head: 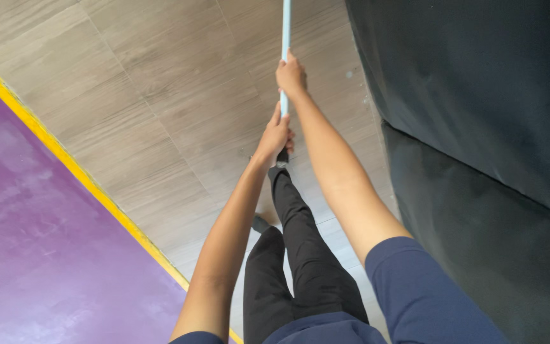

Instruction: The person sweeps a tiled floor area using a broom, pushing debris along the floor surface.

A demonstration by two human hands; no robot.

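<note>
Both hands clench a pale blue pole (285,25): right hand (291,75) above, left hand (275,136) below. The pole's top is cut off at the upper edge, and its lower end is hidden behind the left hand.

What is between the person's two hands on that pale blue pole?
In the head view, only a short bare stretch of the pale blue pole separates the right hand from the left hand.

The one camera sits on my head and looks steeply down along my outstretched arms to the wood-look floor (160,95) below (close on my forearms, farther from the ground), with no second view to overlap.
</note>
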